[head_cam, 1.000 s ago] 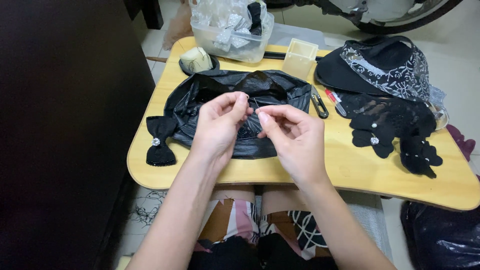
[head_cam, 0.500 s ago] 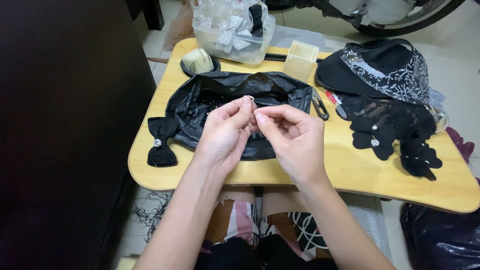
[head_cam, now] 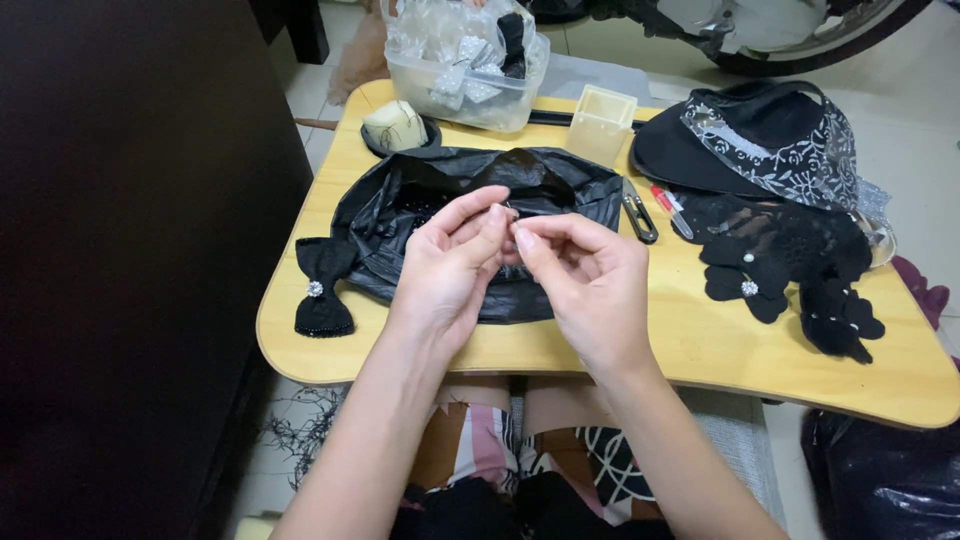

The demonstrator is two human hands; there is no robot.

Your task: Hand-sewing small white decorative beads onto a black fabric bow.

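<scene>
My left hand (head_cam: 447, 262) and right hand (head_cam: 585, 282) meet fingertip-to-fingertip, grips narrowly pinching something tiny above the black plastic sheet (head_cam: 470, 215), mid-desk (head_cam: 700, 345).

I see both hands meeting over the plastic bag (head_cam: 400, 215), which lies mid-desk (head_cam: 700, 345): left hand (head_cam: 450, 265) beside right hand (head_cam: 585, 285), fingertips touching. Bow (head_cam: 322, 288) sits left of the bag at the desk's edge. Behind the bag: a small dish (head_cam: 398, 128), a clear tub (head_cam: 470, 85), a small square box (head_cam: 600, 122). Right of the bag lie clippers (head_cam: 638, 212) and a pen (head_cam: 668, 208). Further right, a visor hat (head_cam: 750, 140), with fabric flowers (head_cam: 790, 270) in front of it.
</scene>
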